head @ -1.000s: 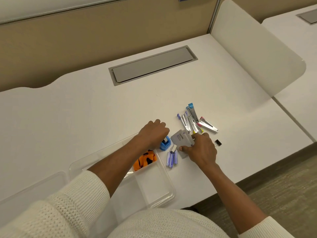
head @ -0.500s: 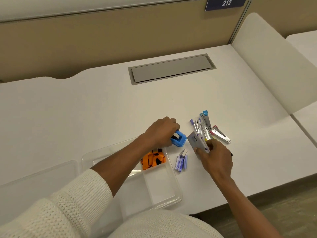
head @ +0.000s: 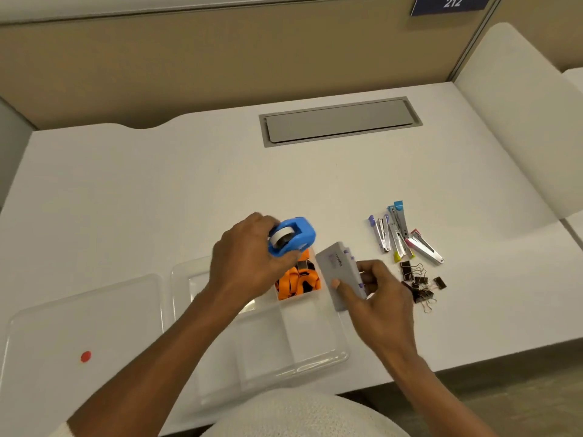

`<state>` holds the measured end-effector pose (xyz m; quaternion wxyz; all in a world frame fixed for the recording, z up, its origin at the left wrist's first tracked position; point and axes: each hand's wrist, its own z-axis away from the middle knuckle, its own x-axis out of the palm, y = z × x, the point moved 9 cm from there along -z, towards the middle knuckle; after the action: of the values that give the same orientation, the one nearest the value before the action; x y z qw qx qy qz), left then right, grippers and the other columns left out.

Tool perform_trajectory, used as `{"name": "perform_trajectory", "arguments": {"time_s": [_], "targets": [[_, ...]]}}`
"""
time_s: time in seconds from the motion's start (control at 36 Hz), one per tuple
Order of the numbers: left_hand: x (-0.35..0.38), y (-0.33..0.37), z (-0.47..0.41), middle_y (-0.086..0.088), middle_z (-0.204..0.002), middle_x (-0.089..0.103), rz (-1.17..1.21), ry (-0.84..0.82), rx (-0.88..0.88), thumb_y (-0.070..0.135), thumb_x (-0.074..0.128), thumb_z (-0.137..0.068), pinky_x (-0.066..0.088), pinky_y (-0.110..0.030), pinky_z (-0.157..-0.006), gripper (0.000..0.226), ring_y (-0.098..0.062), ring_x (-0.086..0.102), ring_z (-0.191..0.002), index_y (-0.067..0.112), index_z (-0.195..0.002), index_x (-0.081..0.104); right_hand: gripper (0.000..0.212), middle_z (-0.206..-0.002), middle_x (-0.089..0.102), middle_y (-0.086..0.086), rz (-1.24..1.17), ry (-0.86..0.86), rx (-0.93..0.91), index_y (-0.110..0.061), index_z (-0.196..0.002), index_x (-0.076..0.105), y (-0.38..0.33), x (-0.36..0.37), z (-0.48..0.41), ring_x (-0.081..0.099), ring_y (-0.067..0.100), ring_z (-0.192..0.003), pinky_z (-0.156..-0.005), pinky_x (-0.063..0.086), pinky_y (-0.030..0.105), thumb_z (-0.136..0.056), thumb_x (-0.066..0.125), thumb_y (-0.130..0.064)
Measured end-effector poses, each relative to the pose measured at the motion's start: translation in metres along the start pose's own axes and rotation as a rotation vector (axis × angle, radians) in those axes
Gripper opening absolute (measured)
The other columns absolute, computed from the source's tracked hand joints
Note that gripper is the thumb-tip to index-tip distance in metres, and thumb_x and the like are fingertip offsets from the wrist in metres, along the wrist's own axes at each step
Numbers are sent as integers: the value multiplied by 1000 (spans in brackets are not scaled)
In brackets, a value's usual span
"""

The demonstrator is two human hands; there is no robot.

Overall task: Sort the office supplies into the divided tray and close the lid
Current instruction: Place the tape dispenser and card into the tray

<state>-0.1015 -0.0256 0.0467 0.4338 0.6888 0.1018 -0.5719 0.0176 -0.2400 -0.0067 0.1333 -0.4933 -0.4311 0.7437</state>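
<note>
My left hand (head: 244, 263) grips a blue tape dispenser (head: 291, 236) with a white roll, lifted above the far right corner of the clear divided tray (head: 315, 357). My right hand (head: 378, 298) holds a grey box of staples (head: 339, 274) just over the tray's right wall. An orange and black lanyard (head: 298, 280) fills the tray's far right compartment. The near compartments show nothing in them. The clear lid (head: 79, 342), with a red dot, lies flat to the left of the tray.
Several small staplers (head: 399, 236) lie in a loose group on the desk to the right. A pile of black binder clips (head: 419, 283) sits just in front of them. A grey cable hatch (head: 339, 121) is set into the desk farther back. The desk's front edge runs close to the tray.
My left hand has lifted the blue tape dispenser off the desk and over the tray. My right hand has brought the grey staple box leftward to the tray's edge. The binder clips are now uncovered.
</note>
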Motion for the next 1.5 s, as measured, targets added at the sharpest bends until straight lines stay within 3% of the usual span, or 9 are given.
{"name": "perform_trajectory", "arguments": {"time_s": [0.19, 0.31, 0.44, 0.61, 0.69, 0.92, 1.06, 1.36, 1.5], "targets": [[11, -71, 34, 6, -79, 65, -84, 19, -334, 74, 72, -73, 46, -28, -55, 52, -17, 62, -67, 24, -86, 64, 32, -97, 71, -15, 60, -105, 35, -33, -108, 60, -4, 40, 26, 65, 1, -77, -62, 57, 23, -83, 76, -45], [25, -85, 40, 1, -75, 65, -123, 1, -398, 74, 71, -73, 52, -33, -57, 57, -21, 63, -66, 18, -79, 64, 37, -106, 72, -10, 172, -136, 18, -32, -115, 56, -3, 49, 36, 67, 8, -80, -66, 59, 24, -87, 72, -48], [38, -81, 33, -3, -79, 62, -141, -42, -418, 70, 72, -77, 35, -28, -52, 58, -20, 59, -68, 14, -79, 57, 46, -116, 71, -8, 361, -215, 1, -34, -130, 48, 3, 54, 49, 70, 12, -89, -68, 59, 27, -90, 66, -48], [46, -75, 23, -5, -88, 61, -190, -81, -420, 62, 73, -82, 41, -31, -60, 58, -20, 55, -74, 10, -105, 62, 55, -132, 66, -5, 521, -307, -17, -33, -139, 40, 8, 66, 59, 71, 17, -107, -79, 61, 33, -92, 65, -46], [46, -73, 19, -6, -94, 61, -193, -87, -428, 57, 74, -84, 44, -32, -63, 71, -20, 53, -77, 8, -128, 46, 57, -135, 65, -3, 545, -320, -31, -30, -142, 38, 10, 70, 59, 71, 18, -108, -80, 61, 35, -93, 65, -44], [58, -76, 18, -12, -110, 68, -249, -136, -388, 51, 72, -90, 44, -33, -68, 55, -31, 68, -98, 8, -118, 53, 59, -133, 66, 1, 626, -344, -149, -25, -147, 34, 5, 89, 57, 71, 20, -106, -79, 58, 31, -98, 59, -46], [68, -78, 18, -10, -109, 67, -283, -171, -392, 51, 71, -91, 43, -30, -69, 54, -24, 61, -86, 8, -119, 56, 64, -123, 66, 6, 695, -311, -238, -19, -151, 33, 6, 99, 60, 72, 23, -99, -75, 58, 32, -99, 58, -45], [75, -73, 19, -9, -107, 70, -300, -185, -387, 47, 74, -89, 44, -28, -67, 50, -26, 70, -93, 8, -116, 59, 67, -73, 71, 5, 823, -213, -371, -13, -93, 72, 5, 101, 63, 66, 20, -47, -39, 56, 30, -41, 103, -43], [64, -59, 19, -7, -103, 68, -467, -188, -332, 32, 70, -95, 46, -28, -63, 32, -20, 66, -85, 9, -116, 62, 27, -78, 73, -4, 632, -170, -385, -20, -94, 73, -12, 71, 54, 67, 13, -56, -51, 57, 24, -75, 89, -31]]}}
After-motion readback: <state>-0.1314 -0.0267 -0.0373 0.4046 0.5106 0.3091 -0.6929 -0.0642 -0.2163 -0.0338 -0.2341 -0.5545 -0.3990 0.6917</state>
